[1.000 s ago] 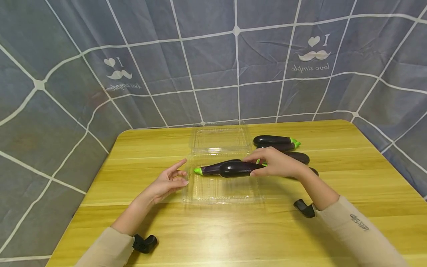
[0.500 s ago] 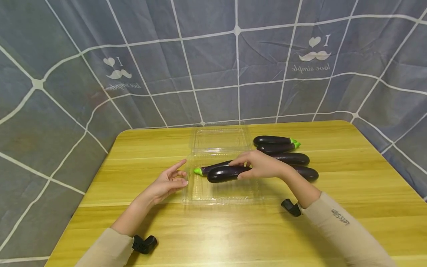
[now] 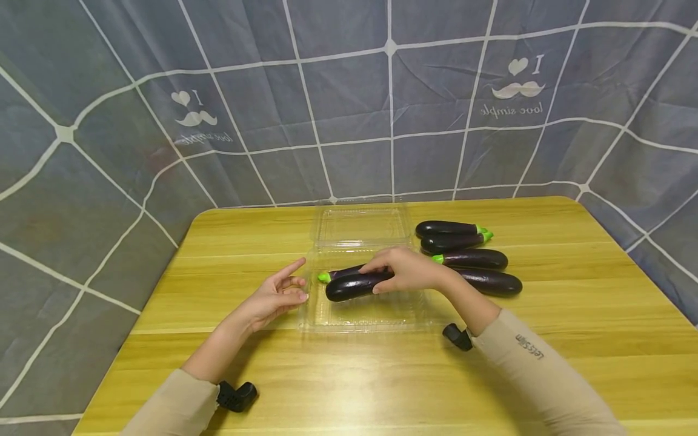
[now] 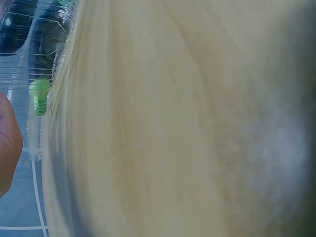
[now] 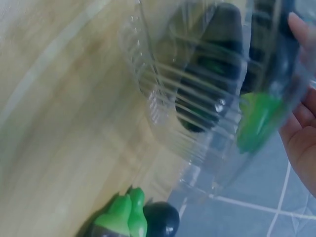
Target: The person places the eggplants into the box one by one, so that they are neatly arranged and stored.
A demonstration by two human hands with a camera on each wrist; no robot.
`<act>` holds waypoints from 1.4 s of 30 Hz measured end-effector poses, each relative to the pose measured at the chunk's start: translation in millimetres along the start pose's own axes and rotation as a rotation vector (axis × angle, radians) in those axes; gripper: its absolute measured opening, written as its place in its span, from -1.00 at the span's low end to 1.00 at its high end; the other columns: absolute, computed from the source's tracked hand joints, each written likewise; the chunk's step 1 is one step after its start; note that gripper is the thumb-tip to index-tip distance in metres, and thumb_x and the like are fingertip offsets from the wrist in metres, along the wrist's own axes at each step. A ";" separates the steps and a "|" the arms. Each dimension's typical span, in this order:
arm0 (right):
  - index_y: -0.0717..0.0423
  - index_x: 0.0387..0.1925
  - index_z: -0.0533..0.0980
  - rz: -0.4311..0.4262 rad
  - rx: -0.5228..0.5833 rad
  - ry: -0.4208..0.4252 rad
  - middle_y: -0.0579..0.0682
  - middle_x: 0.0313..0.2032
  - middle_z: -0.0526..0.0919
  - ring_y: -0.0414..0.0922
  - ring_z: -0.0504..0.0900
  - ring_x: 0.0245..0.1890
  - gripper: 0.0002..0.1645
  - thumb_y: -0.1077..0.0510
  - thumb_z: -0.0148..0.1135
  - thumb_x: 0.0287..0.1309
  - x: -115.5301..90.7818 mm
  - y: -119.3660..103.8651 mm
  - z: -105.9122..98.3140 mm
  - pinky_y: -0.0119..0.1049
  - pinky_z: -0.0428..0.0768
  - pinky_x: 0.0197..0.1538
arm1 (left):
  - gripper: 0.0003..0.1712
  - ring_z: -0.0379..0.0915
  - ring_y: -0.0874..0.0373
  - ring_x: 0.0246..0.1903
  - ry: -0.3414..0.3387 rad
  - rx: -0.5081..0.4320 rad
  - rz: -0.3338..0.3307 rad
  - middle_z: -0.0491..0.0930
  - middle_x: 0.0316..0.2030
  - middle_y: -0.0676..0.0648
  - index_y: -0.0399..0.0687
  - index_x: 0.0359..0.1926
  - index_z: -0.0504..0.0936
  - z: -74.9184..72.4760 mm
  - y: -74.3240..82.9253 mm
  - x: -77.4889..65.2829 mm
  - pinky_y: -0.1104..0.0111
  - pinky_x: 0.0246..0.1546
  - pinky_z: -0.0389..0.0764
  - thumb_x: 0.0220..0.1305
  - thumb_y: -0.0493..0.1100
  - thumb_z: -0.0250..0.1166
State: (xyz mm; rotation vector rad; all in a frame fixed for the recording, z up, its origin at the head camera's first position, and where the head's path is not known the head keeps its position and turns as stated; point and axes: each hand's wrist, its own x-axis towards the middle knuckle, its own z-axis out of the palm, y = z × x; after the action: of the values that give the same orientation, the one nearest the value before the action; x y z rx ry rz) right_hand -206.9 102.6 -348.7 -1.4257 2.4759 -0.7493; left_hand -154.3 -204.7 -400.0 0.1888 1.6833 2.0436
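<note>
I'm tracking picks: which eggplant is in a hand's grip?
The long, glossy dark-purple eggplant over the clear plastic container, blunt end leftward: only it is in the right hand's grip. The dark eggplant behind it points its green stem left.

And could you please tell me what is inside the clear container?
An eggplant lies inside, green stem end showing; in the head view, the right hand and its held eggplant cover much of it.
</note>
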 end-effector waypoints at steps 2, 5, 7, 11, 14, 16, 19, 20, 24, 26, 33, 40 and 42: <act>0.14 0.02 0.57 0.002 -0.003 -0.001 -0.09 -0.26 0.59 -0.22 0.46 -0.34 -0.53 0.11 0.37 0.02 2.2 1.1 3.2 -0.37 0.48 -0.25 | -0.06 0.48 0.28 -0.31 0.000 0.001 -0.001 0.38 -0.19 0.01 -0.10 0.46 -0.16 0.0 0.0 0.1 0.48 -0.20 0.57 0.19 -0.53 0.12; 0.15 0.02 0.57 0.009 -0.008 0.003 -0.05 -0.22 0.60 -0.20 0.49 -0.29 -0.53 0.12 0.37 0.03 5.8 1.9 7.6 -0.34 0.50 -0.20 | -0.06 0.49 0.27 -0.31 0.003 -0.001 0.002 0.38 -0.20 0.01 -0.10 0.46 -0.16 -0.1 -0.1 0.3 0.47 -0.20 0.57 0.19 -0.53 0.12; 0.16 0.02 0.57 0.013 -0.011 0.005 -0.03 -0.19 0.61 -0.18 0.51 -0.27 -0.53 0.14 0.37 0.03 7.6 2.3 10.7 -0.33 0.52 -0.17 | -0.06 0.49 0.26 -0.31 0.003 -0.001 0.004 0.38 -0.20 0.01 -0.09 0.46 -0.16 -0.4 -0.1 0.3 0.47 -0.20 0.57 0.19 -0.53 0.13; 0.15 0.03 0.56 0.026 -0.022 0.000 -0.01 -0.16 0.61 -0.17 0.52 -0.24 -0.53 0.13 0.36 0.03 10.3 2.4 15.4 -0.33 0.52 -0.15 | -0.06 0.49 0.26 -0.31 0.000 -0.005 0.007 0.38 -0.20 0.02 -0.10 0.46 -0.16 -0.6 -0.2 0.3 0.48 -0.19 0.57 0.19 -0.55 0.10; 0.16 0.03 0.56 0.027 -0.025 -0.005 0.01 -0.15 0.61 -0.16 0.53 -0.22 -0.53 0.14 0.36 0.04 11.8 2.5 17.8 -0.34 0.52 -0.13 | -0.06 0.48 0.27 -0.31 0.001 -0.006 0.007 0.38 -0.21 0.02 -0.10 0.46 -0.16 -0.3 0.1 0.4 0.49 -0.20 0.57 0.19 -0.55 0.10; 0.17 0.04 0.56 0.029 -0.022 -0.011 0.01 -0.14 0.61 -0.16 0.53 -0.22 -0.53 0.14 0.35 0.05 12.5 2.3 18.9 -0.34 0.52 -0.13 | -0.06 0.48 0.28 -0.32 0.001 -0.007 0.007 0.38 -0.20 0.01 -0.10 0.46 -0.16 -0.1 0.3 0.6 0.49 -0.21 0.57 0.19 -0.56 0.10; 0.17 0.04 0.55 0.034 -0.021 -0.018 0.02 -0.13 0.61 -0.15 0.53 -0.21 -0.53 0.14 0.34 0.06 13.4 2.1 20.1 -0.34 0.53 -0.13 | -0.06 0.48 0.28 -0.33 -0.001 -0.005 0.008 0.37 -0.20 0.01 -0.10 0.46 -0.16 -0.1 0.2 0.8 0.49 -0.21 0.57 0.19 -0.55 0.10; 0.17 0.04 0.55 0.034 -0.022 -0.020 0.02 -0.13 0.60 -0.14 0.53 -0.21 -0.53 0.14 0.34 0.06 13.7 2.0 20.7 -0.34 0.53 -0.13 | -0.06 0.48 0.28 -0.32 -0.002 -0.004 0.007 0.37 -0.20 0.01 -0.10 0.46 -0.16 -0.2 0.1 0.7 0.49 -0.21 0.57 0.19 -0.55 0.10; 0.17 0.05 0.55 0.037 -0.027 -0.029 0.03 -0.11 0.61 -0.14 0.53 -0.21 -0.53 0.13 0.34 0.07 15.2 1.8 23.2 -0.34 0.53 -0.14 | -0.05 0.46 0.28 -0.33 -0.006 0.011 0.003 0.35 -0.18 0.00 -0.08 0.47 -0.16 -0.9 -0.8 -0.4 0.48 -0.20 0.57 0.18 -0.54 0.12; 0.17 0.05 0.55 0.038 -0.027 -0.029 0.03 -0.10 0.61 -0.13 0.54 -0.20 -0.52 0.13 0.34 0.06 16.2 1.5 24.8 -0.34 0.54 -0.13 | -0.05 0.46 0.28 -0.33 -0.007 0.016 0.001 0.35 -0.18 0.00 -0.08 0.47 -0.16 -0.9 -1.0 -0.9 0.48 -0.20 0.57 0.18 -0.54 0.13; 0.15 0.02 0.56 0.055 -0.031 -0.018 0.03 -0.08 0.61 -0.12 0.56 -0.18 -0.53 0.11 0.36 0.04 18.5 -0.4 29.4 -0.32 0.55 -0.12 | -0.04 0.45 0.30 -0.34 0.000 0.021 0.003 0.35 -0.17 -0.01 -0.07 0.47 -0.15 0.4 -0.4 0.0 0.48 -0.21 0.57 0.17 -0.52 0.15; 0.15 0.00 0.58 0.063 -0.026 -0.006 0.01 -0.12 0.62 -0.14 0.55 -0.22 -0.53 0.11 0.39 0.01 18.0 -1.5 33.4 -0.33 0.54 -0.16 | -0.04 0.45 0.29 -0.34 -0.004 0.008 0.001 0.37 -0.18 0.00 -0.08 0.47 -0.15 0.6 -0.7 0.3 0.49 -0.21 0.57 0.17 -0.53 0.15; 0.15 -0.01 0.58 0.064 -0.036 -0.003 0.00 -0.15 0.62 -0.14 0.55 -0.23 -0.54 0.12 0.39 0.00 18.3 -1.6 34.5 -0.34 0.54 -0.17 | -0.04 0.45 0.29 -0.34 -0.005 0.007 0.001 0.37 -0.19 0.00 -0.08 0.47 -0.16 0.5 -0.9 -0.1 0.49 -0.21 0.57 0.17 -0.53 0.14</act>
State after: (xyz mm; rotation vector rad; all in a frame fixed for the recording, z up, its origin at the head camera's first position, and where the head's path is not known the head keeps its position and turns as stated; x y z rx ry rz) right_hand -201.5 74.9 -375.8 -1.3505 2.5326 -0.6930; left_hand -153.8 -204.2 -400.6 0.1965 1.6884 2.0364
